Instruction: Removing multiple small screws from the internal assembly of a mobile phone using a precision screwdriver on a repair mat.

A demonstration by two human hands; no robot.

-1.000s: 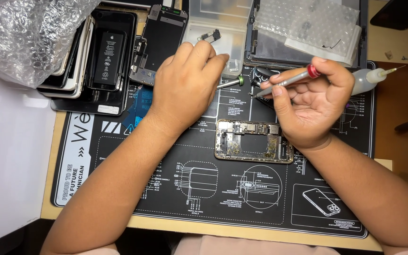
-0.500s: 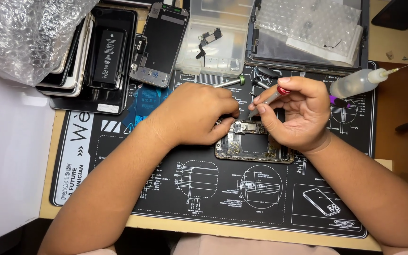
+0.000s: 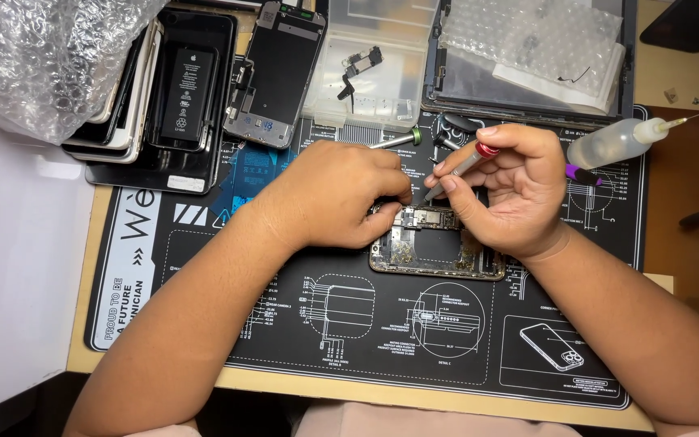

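Head view: phone frame lies opened on the mat, screen and battery already set aside. Left hand curls down onto its top corner, steadying it; right hand pinches a screwdriver, tip at the board. Inner parts remain inside.

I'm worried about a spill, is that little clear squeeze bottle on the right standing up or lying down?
Lying down. The squeeze bottle rests on its side at the mat's right edge, its thin nozzle pointing right. How full it is, I cannot tell.

Wooden desk, black work mat on top, bright even light
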